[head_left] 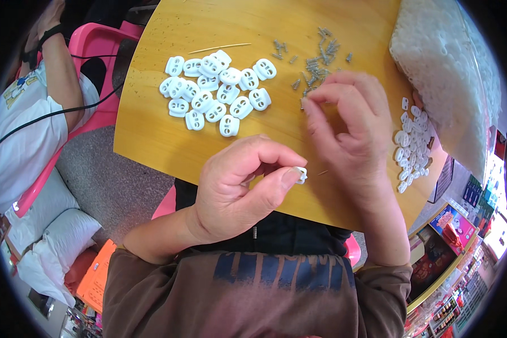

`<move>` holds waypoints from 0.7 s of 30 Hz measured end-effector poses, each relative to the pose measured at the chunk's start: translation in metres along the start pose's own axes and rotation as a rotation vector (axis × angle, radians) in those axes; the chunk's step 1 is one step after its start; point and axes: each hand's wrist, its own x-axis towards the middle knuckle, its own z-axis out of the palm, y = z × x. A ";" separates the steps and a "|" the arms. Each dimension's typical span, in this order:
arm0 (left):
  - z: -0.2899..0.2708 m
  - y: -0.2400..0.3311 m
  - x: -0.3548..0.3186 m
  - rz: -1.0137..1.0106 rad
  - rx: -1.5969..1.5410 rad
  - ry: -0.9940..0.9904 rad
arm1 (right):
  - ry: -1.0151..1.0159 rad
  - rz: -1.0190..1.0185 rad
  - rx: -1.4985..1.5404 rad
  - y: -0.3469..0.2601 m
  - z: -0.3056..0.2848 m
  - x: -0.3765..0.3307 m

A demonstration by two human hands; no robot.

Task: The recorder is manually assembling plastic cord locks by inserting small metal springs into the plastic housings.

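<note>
Near the table's front edge, my left hand (245,183) pinches a small white plastic cord-lock piece (301,175) between thumb and forefinger, most of it covered by the fingertips. My right hand (352,121) is over the table beside a heap of small metal springs (321,59). Its thumb and forefinger close on one spring (302,105) at the heap's near side. To the left lies a group of white two-hole cord locks (215,93). Small white plastic pieces (414,143) are piled along the table's right edge.
A thin wooden stick (219,48) lies behind the cord locks on the yellow table (152,141). A large clear bag of white pieces (442,62) fills the far right corner. At left, another person's arm (62,84) shows beside a pink chair (98,42), with a black cable across.
</note>
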 end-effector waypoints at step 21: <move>-0.003 0.003 0.001 -0.047 -0.112 0.026 | -0.323 -0.214 -0.465 0.000 -0.006 0.052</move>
